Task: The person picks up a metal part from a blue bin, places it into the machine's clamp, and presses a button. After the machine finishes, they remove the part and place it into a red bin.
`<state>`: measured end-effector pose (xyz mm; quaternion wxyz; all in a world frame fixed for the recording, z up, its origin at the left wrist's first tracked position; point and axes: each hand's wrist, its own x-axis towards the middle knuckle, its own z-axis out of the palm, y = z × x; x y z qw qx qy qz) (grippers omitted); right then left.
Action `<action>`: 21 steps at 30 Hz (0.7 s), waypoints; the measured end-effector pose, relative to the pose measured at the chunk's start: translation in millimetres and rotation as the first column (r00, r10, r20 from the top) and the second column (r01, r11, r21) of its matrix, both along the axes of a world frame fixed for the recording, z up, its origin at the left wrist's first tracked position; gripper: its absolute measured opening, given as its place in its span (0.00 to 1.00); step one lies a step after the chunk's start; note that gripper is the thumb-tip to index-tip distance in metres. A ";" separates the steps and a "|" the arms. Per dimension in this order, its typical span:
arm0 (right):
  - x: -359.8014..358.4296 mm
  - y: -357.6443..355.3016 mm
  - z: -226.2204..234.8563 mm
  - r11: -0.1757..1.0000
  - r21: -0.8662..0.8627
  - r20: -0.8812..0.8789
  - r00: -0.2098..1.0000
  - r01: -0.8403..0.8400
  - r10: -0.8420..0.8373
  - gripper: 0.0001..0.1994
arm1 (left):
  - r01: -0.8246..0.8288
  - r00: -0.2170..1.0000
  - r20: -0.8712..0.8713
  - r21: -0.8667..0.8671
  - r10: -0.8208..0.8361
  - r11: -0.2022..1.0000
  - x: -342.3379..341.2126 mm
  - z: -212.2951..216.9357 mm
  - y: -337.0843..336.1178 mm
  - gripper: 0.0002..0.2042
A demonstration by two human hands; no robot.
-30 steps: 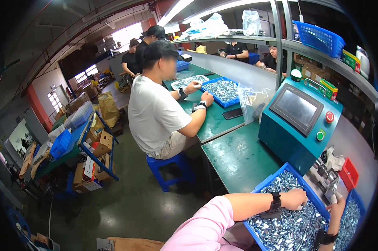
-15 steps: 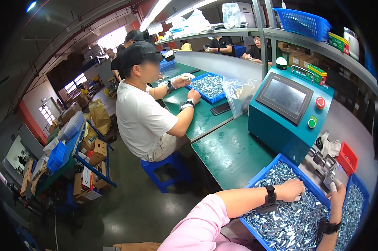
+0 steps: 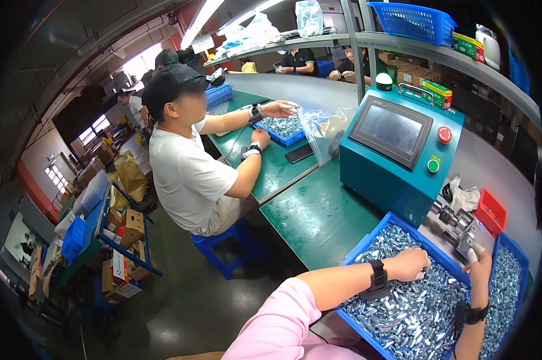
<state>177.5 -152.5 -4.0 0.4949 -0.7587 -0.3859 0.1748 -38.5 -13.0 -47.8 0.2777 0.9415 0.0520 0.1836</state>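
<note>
Two blue trays sit nearest you, both heaped with small silvery metal parts. Your left hand, black band at the wrist, lies curled on the parts in the larger tray; whether the fingers grip any piece, you cannot tell. Your right hand, white cots on the fingertips, is raised at the inner edge of the second blue tray, fingers loosely bent beside a small metal fixture; its hold cannot be made out either.

Just beyond: one red bin, small and rectangular, right of the fixture. One teal control box with a dark slanted screen, a red round button above a green one, standing between you and the far bench.

Further left: a green bench mat, a clear plastic bag, a dark phone, and a seated person in a white shirt reaching into another blue tray of parts.

Overhead shelf: green and red cartons, a blue basket.

Far left, floor level: brown cardboard boxes on a blue trolley.
</note>
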 end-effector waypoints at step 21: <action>-10.1 -3.8 7.8 0.997 0.036 -0.040 0.997 -0.070 0.071 0.18 | 0.029 0.999 -0.036 -0.002 -0.029 1.000 -2.3 10.3 -2.9 0.07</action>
